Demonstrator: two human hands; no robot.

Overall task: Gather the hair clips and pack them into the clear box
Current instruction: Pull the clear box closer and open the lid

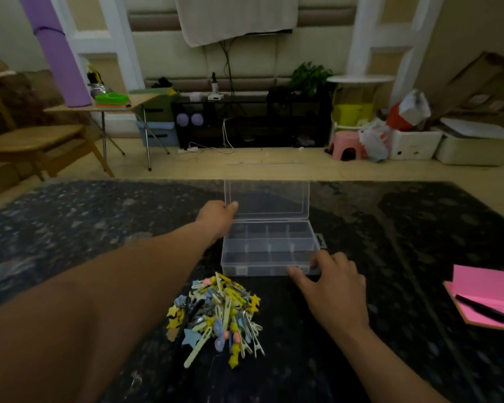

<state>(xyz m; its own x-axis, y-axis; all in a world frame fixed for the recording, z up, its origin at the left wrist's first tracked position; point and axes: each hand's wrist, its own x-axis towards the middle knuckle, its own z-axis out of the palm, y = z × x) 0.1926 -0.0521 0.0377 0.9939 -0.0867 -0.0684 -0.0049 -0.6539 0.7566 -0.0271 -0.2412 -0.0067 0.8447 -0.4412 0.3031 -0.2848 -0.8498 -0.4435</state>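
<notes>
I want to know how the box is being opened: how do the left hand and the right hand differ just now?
The left hand pinches the left edge of the upright lid; the right hand rests, fingers spread, on the near right corner of the clear box. The left hand reaches farther over the table; the right hand lies nearer, to the right of the hair clips. Both touch the same container; neither holds a clip.

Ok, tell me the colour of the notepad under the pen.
Pink: the notepad shows best in the head view.
</notes>
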